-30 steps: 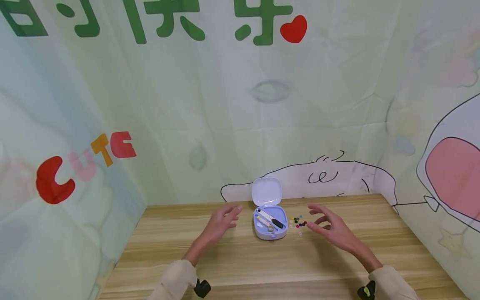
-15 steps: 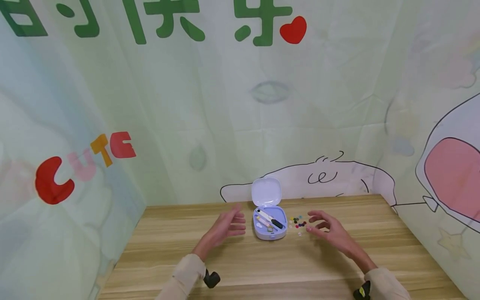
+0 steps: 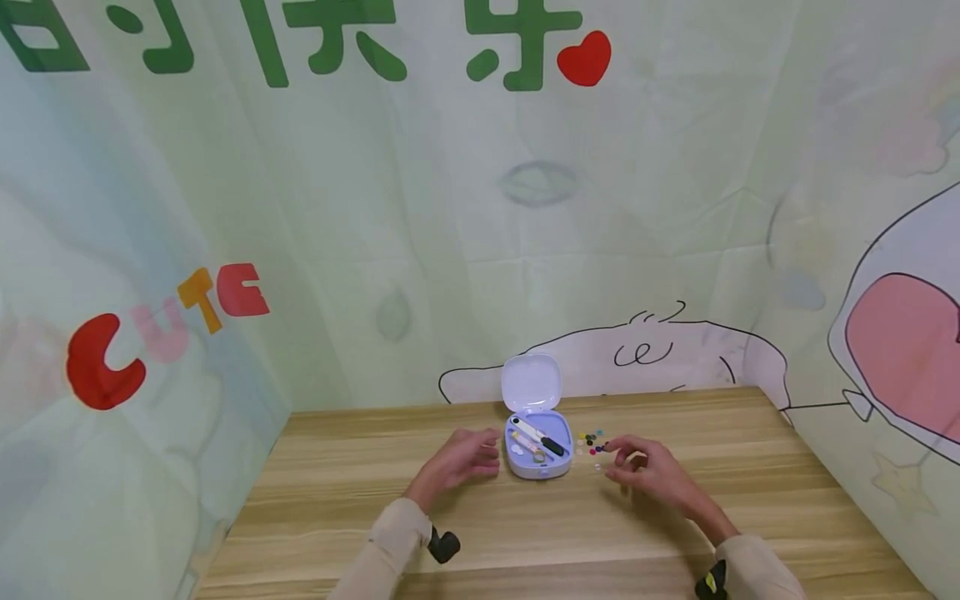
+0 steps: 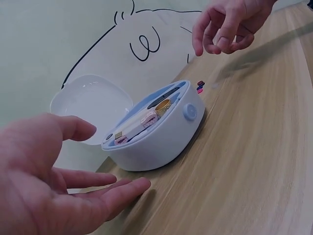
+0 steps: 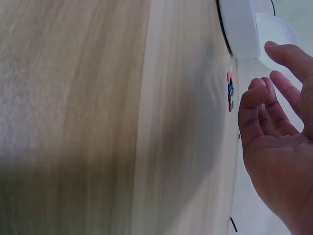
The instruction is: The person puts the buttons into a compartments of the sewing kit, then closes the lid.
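Observation:
A lidded sewing box (image 3: pixel 525 472), white and pale blue, stands with its lid (image 3: pixel 532 383) raised on the table. Inside lie a black-and-white slim tool (image 3: pixel 552 447), a pink rolled tape (image 4: pixel 150 118) and a gold ring-like thimble (image 4: pixel 162 106). Beside the box's left wall is my left hand (image 3: pixel 463 458), fingers extended and holding nothing; whether it touches the box cannot be told. Several small coloured buttons (image 3: pixel 592 451) are scattered right of the box. My right hand (image 3: pixel 652 473) hovers just right of them, fingers loosely bent, with nothing visible between them.
The wood-grain table (image 3: pixel 525 542) reaches back to a printed cloth backdrop (image 3: pixel 420 250). Cloth also hangs along the left and right sides. The raised lid stands near the back cloth. A camera (image 3: pixel 444 546) sits on my left wrist.
My left hand has moved right, closer to the box. The right hand has come lower and slightly left, over the buttons' right edge. Box and contents stay put.

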A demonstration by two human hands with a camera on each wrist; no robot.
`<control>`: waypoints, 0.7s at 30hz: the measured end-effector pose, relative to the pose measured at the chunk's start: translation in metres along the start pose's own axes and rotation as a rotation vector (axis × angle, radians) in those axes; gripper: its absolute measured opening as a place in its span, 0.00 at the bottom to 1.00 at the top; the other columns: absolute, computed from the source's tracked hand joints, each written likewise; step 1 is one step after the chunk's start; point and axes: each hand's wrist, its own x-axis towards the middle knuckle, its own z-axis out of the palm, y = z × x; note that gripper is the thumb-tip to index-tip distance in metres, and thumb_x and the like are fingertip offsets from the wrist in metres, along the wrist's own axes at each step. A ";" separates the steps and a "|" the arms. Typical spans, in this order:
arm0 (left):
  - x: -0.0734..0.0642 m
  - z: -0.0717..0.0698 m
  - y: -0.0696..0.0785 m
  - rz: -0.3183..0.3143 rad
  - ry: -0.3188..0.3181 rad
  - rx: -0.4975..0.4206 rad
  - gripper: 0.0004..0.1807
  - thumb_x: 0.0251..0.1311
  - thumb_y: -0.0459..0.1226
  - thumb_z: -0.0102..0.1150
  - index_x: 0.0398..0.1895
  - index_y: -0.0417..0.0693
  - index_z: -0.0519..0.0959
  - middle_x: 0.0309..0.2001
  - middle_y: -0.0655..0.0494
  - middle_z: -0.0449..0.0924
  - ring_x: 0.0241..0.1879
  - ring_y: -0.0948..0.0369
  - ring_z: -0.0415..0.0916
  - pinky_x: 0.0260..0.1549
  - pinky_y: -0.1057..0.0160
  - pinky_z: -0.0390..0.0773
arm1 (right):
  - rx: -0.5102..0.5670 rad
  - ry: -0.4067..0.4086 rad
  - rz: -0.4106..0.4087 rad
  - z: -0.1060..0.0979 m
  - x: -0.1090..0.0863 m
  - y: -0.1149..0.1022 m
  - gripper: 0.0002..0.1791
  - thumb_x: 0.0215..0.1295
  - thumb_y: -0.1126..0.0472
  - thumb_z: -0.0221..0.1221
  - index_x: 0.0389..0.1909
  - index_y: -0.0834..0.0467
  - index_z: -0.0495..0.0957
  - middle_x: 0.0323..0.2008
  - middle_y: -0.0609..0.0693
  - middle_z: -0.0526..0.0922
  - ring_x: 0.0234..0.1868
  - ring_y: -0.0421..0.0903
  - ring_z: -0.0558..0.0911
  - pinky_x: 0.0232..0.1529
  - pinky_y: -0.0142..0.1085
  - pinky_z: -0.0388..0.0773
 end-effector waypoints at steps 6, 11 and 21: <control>0.008 0.004 0.000 0.002 0.008 -0.023 0.23 0.73 0.35 0.54 0.59 0.19 0.71 0.55 0.27 0.77 0.48 0.46 0.82 0.52 0.51 0.86 | 0.006 -0.003 0.001 0.005 0.002 0.000 0.23 0.63 0.59 0.72 0.56 0.62 0.80 0.37 0.55 0.80 0.31 0.48 0.81 0.24 0.31 0.77; 0.012 0.006 0.000 0.002 -0.007 -0.022 0.21 0.71 0.33 0.55 0.57 0.21 0.75 0.51 0.32 0.81 0.43 0.50 0.83 0.50 0.52 0.87 | -0.012 0.000 -0.012 0.007 0.002 -0.002 0.21 0.63 0.60 0.72 0.55 0.62 0.81 0.36 0.54 0.80 0.30 0.48 0.81 0.24 0.30 0.76; 0.019 0.011 -0.002 0.004 -0.014 0.026 0.14 0.70 0.29 0.60 0.51 0.23 0.78 0.39 0.43 0.84 0.36 0.56 0.82 0.45 0.55 0.88 | 0.001 -0.009 0.000 0.008 0.001 -0.001 0.22 0.64 0.59 0.72 0.56 0.63 0.81 0.35 0.53 0.79 0.29 0.46 0.81 0.23 0.30 0.76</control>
